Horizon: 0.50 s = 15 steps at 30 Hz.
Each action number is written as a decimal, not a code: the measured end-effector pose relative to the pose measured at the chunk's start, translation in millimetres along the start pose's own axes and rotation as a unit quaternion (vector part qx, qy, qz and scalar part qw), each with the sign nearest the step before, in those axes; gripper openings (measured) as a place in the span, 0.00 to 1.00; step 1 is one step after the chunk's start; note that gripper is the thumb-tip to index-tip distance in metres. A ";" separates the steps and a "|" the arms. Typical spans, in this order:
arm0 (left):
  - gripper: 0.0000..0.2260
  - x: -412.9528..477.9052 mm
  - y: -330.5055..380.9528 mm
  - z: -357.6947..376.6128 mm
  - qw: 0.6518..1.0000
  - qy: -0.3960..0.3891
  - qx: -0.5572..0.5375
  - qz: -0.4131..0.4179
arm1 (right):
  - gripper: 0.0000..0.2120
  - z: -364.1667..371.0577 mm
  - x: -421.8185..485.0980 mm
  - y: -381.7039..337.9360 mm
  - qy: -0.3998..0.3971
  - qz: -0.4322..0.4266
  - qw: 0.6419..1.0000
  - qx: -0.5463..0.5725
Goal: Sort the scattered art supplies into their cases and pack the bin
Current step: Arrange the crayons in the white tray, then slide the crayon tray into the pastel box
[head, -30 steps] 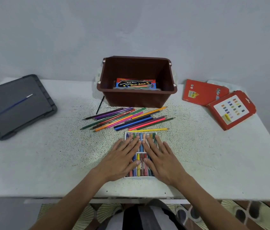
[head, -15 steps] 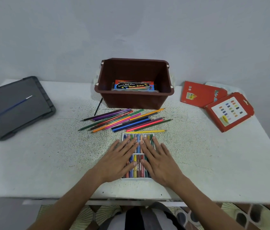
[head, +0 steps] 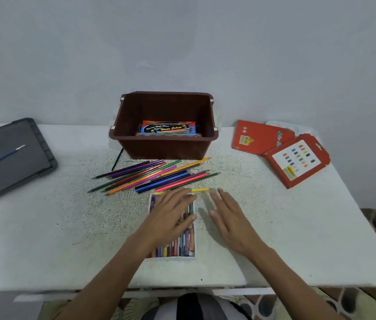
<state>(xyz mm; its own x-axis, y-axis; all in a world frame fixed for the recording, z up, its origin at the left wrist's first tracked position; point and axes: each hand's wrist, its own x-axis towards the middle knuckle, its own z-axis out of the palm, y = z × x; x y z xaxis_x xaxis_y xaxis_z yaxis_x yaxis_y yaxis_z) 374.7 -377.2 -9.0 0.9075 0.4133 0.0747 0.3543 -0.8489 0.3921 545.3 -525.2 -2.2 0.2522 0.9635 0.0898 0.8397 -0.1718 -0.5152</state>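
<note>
Right hand [head: 233,222] slid off crayon tray [head: 170,256], now over table [head: 297,227] just right of it.

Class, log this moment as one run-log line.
left hand: flat on crayon tray | right hand: open, right of tray | colored pencils: loose | bin: holds watercolor box

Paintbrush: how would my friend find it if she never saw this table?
Find the grey lid on the table, far left. The paintbrush lies on it, alone. Its blue handle and white tip set it apart from the pencils heaped before the bin.
</note>
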 end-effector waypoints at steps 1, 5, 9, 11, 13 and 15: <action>0.25 11.6 6.8 0.6 1.000 0.004 -0.011 0.005 | 0.25 -9.3 -0.3 7.1 0.002 0.031 0.999 0.022; 0.22 67.5 40.5 1.3 0.999 0.002 -0.051 0.016 | 0.26 -47.6 2.2 43.7 0.056 0.169 0.974 0.137; 0.20 132.2 76.9 4.4 0.995 0.028 -0.090 0.031 | 0.22 -95.3 4.2 75.0 0.148 0.243 0.943 0.171; 0.19 161.1 91.6 8.3 0.993 0.030 -0.113 0.019 | 0.21 -113.9 5.9 91.6 0.181 0.276 0.927 0.180; 0.18 185.6 104.8 12.5 0.991 0.035 -0.128 0.000 | 0.21 -126.8 7.1 106.1 0.192 0.307 0.910 0.201; 0.17 207.5 117.6 17.9 0.989 0.034 -0.146 -0.016 | 0.21 -138.0 8.7 120.0 0.195 0.320 0.903 0.207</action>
<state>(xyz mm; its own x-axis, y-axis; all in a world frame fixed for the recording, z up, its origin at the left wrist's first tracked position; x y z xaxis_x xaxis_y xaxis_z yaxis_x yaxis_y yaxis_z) 608.8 -397.2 36.2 0.8761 0.4683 0.1145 0.2945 -0.7079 0.6420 714.7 -565.8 54.5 0.8412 0.5335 -0.0876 0.2295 -0.4990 -0.8357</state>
